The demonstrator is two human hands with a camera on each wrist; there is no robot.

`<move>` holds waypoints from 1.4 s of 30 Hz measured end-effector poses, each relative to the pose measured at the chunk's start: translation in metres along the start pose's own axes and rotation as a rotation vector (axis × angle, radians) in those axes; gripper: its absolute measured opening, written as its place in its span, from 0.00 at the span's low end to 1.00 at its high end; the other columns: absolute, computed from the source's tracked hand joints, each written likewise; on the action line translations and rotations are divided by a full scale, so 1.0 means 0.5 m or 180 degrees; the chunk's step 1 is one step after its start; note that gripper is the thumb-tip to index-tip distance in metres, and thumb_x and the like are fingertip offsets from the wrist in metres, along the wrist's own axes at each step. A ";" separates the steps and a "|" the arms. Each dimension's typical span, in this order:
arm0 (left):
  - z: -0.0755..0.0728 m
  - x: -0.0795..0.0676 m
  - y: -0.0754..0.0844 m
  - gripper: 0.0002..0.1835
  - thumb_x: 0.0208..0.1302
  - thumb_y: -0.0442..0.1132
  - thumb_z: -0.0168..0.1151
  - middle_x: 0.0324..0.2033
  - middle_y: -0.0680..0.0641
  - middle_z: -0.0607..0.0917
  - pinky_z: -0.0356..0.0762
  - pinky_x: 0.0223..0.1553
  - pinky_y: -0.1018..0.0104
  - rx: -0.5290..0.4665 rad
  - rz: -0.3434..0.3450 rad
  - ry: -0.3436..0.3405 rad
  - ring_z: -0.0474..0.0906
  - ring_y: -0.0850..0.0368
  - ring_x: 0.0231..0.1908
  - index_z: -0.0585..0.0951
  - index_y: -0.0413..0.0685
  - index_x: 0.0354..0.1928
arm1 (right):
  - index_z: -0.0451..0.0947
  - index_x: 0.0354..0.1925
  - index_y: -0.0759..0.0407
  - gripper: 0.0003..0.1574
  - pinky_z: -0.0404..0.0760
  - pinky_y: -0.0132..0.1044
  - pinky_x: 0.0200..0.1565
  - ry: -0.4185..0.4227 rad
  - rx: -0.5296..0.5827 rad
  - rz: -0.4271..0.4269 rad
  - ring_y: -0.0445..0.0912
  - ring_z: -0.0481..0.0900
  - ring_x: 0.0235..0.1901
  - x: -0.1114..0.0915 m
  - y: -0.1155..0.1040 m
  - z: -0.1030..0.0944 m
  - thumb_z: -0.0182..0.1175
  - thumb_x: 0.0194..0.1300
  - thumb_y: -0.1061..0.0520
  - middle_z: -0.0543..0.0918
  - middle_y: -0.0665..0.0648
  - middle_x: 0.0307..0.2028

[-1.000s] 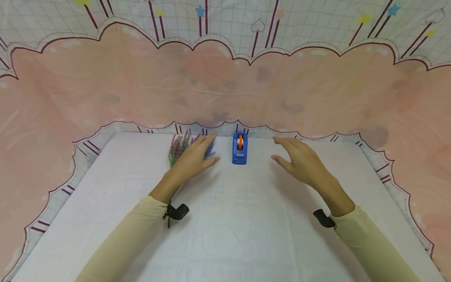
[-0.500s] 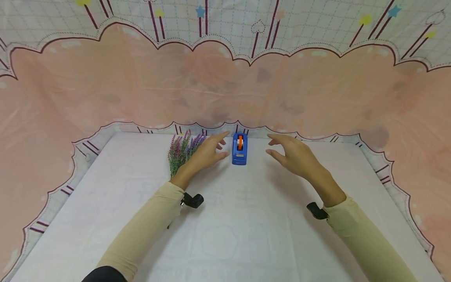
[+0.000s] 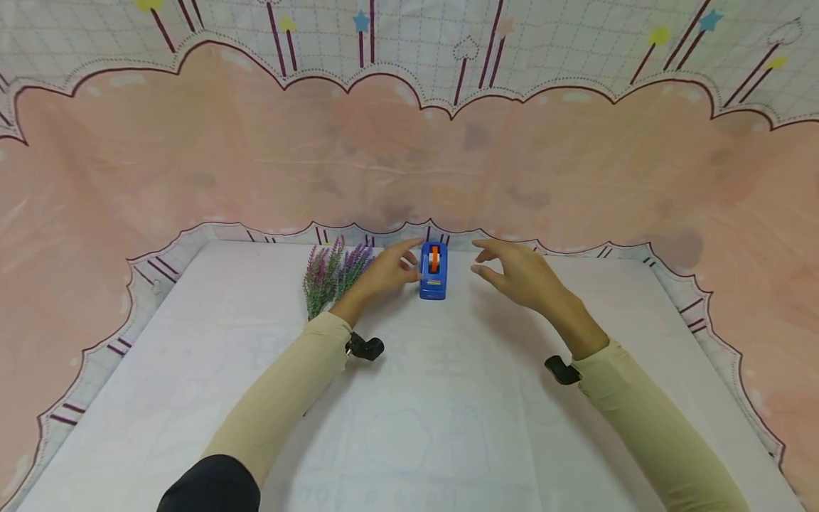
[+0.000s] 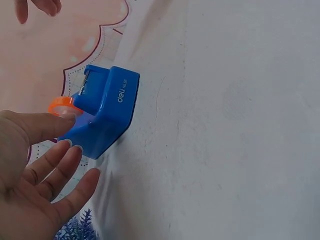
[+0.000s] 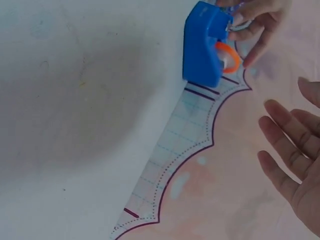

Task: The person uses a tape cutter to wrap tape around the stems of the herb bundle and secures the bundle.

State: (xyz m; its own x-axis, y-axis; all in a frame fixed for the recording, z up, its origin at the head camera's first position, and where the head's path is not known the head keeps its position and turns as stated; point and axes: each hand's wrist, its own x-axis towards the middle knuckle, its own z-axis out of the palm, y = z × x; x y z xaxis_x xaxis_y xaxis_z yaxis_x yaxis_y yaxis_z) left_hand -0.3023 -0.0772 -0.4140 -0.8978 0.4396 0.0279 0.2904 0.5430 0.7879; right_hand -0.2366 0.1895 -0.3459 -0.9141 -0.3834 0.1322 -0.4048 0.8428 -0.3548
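A blue tape dispenser (image 3: 433, 289) with an orange tape core stands at the table's far edge, its side marked "deli" in the left wrist view. Close against its left side is my left hand (image 3: 387, 273), fingers loosely bent and spread. In the left wrist view the thumb and fingers of this hand (image 4: 37, 170) are beside the dispenser (image 4: 118, 95); I cannot tell whether they touch it. My right hand (image 3: 526, 276) hovers to the right of the dispenser, apart from it, with relaxed fingers and nothing in them.
A bunch of artificial lavender (image 3: 325, 276) with purple and pink heads lies left of the dispenser, its stem partly hidden under my left arm. White covering lies over the table (image 3: 448, 398). A peach patterned cloth (image 3: 409, 156) hangs behind the far edge.
My left hand has moved right, from over the lavender to the dispenser's left side. My right hand has drifted left, nearer the dispenser. The dispenser and lavender stay in place.
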 end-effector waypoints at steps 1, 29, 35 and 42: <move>0.001 0.003 -0.002 0.41 0.66 0.32 0.68 0.52 0.40 0.80 0.81 0.50 0.53 -0.0079 -0.0035 -0.0011 0.80 0.45 0.51 0.62 0.54 0.78 | 0.70 0.71 0.55 0.35 0.74 0.58 0.62 -0.0010 0.0021 -0.0001 0.57 0.79 0.60 0.003 -0.001 0.001 0.64 0.71 0.47 0.86 0.56 0.55; 0.026 0.046 -0.018 0.35 0.65 0.26 0.67 0.37 0.45 0.72 0.81 0.33 0.63 -0.0743 -0.0497 -0.0052 0.72 0.53 0.33 0.71 0.54 0.73 | 0.76 0.66 0.59 0.27 0.81 0.49 0.55 -0.0414 0.0610 -0.0143 0.54 0.82 0.52 0.138 0.000 0.087 0.63 0.73 0.53 0.86 0.59 0.48; 0.025 0.050 -0.017 0.35 0.64 0.25 0.66 0.36 0.46 0.70 0.81 0.33 0.62 -0.0795 -0.0489 -0.0084 0.72 0.54 0.33 0.71 0.51 0.72 | 0.80 0.62 0.60 0.23 0.83 0.44 0.50 -0.0404 0.0748 -0.0138 0.52 0.82 0.45 0.174 -0.007 0.108 0.63 0.73 0.55 0.85 0.59 0.45; 0.028 0.051 -0.013 0.33 0.64 0.25 0.66 0.37 0.45 0.71 0.80 0.33 0.61 -0.0776 -0.0424 -0.0092 0.71 0.53 0.34 0.72 0.50 0.70 | 0.85 0.49 0.64 0.16 0.75 0.39 0.38 -0.0315 0.0607 -0.0153 0.49 0.75 0.36 0.200 -0.017 0.125 0.67 0.69 0.55 0.82 0.57 0.36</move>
State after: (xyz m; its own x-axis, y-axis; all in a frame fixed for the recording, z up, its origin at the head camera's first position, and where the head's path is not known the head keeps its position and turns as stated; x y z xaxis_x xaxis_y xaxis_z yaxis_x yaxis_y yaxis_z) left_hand -0.3224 -0.0597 -0.4272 -0.9119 0.3980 -0.1005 0.0791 0.4106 0.9084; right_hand -0.3230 0.1202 -0.3876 -0.8831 -0.4646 0.0650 -0.4273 0.7395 -0.5202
